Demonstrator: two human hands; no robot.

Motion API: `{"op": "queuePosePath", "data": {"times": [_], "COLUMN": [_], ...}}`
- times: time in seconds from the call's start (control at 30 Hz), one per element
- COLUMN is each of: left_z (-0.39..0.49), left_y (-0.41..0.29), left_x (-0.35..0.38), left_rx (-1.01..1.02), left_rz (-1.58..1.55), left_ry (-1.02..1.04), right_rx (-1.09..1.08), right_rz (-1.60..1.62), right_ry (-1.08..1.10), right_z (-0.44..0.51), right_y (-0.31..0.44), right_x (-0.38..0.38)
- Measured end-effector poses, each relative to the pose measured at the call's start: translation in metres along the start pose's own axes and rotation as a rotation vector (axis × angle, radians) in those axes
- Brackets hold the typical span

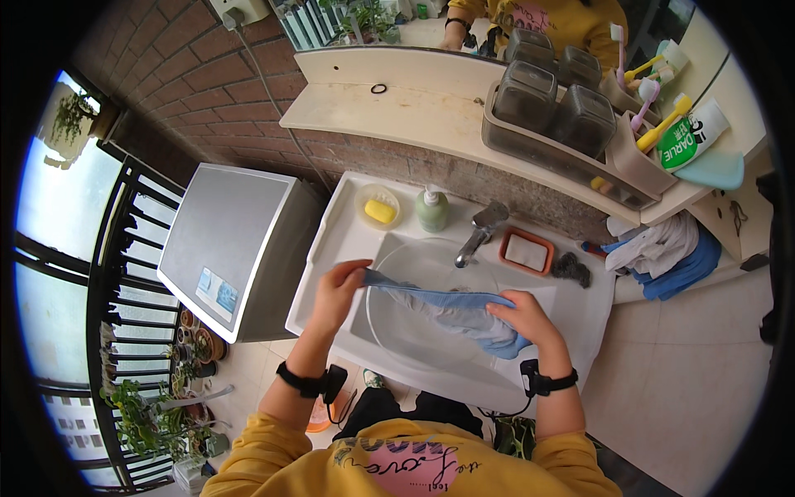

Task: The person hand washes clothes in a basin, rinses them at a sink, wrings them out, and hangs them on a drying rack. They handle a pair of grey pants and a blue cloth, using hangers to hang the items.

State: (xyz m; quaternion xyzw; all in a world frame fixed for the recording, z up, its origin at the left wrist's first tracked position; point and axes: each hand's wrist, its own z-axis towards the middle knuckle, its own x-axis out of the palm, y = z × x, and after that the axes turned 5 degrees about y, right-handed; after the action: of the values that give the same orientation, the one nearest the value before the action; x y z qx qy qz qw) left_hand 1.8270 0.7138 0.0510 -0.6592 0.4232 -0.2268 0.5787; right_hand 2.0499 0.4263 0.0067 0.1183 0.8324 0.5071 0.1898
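Stretched between my two hands is a piece of blue and grey fabric point(450, 301), held above the basin of a white sink point(335, 298). My left hand point(338, 292) pinches its left end, a narrow blue band. The other end of the band is gripped by my right hand point(525, 317), and grey and blue cloth hangs below it. Under the fabric sits a clear round tub point(397, 341) inside the basin. A chrome faucet point(475, 236) points toward the tub from the sink's back edge. What the garment is, I cannot tell.
Along the sink's back stand a yellow soap bar point(380, 212) in a dish, a green pump bottle point(431, 211), an orange-rimmed soap dish point(526, 251) and a dark scrubber point(571, 269). A shelf point(372, 105) overhangs behind. Left is a grey-topped washing machine point(230, 230); right, piled clothes point(664, 255).
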Motion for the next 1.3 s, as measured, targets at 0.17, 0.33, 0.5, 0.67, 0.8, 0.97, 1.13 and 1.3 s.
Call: {"op": "queuePosePath", "data": {"times": [0.17,0.33,0.5,0.67,0.8,0.97,1.13,1.3], "left_z": [0.065,0.117,0.111,0.102,0.112,0.128,0.128,0.111], "left_y": [0.103,0.137,0.098,0.090,0.094,0.087,0.081,0.075], "left_x": [0.036,0.055,0.066,0.075,0.088,0.088,0.050,0.020], "left_rx": [-0.447,-0.138,-0.371,-0.191,0.013,0.313,0.257,-0.039], "left_rz": [-0.098,0.601,0.870,1.061,0.949,0.901,0.636,0.337], "left_ry": [0.277,0.083,0.139,0.085,0.080,-0.138,-0.059,-0.097], "right_rx": [0.062,0.134,0.249,0.179,-0.019,-0.098,-0.070,-0.035], "right_rz": [-0.356,-0.566,-0.439,-0.296,-0.287,-0.159,-0.129,-0.249], "right_ry": [-0.279,-0.425,-0.339,-0.365,-0.512,-0.494,-0.343,-0.251], "right_z": [0.077,0.119,0.123,0.112,0.089,0.077,0.099,0.125], "right_y": [-0.069,-0.073,-0.075,-0.092,-0.085,-0.066,-0.070,-0.080], "right_x": [0.030,0.037,0.031,0.002,-0.024,-0.028,-0.009,0.011]}}
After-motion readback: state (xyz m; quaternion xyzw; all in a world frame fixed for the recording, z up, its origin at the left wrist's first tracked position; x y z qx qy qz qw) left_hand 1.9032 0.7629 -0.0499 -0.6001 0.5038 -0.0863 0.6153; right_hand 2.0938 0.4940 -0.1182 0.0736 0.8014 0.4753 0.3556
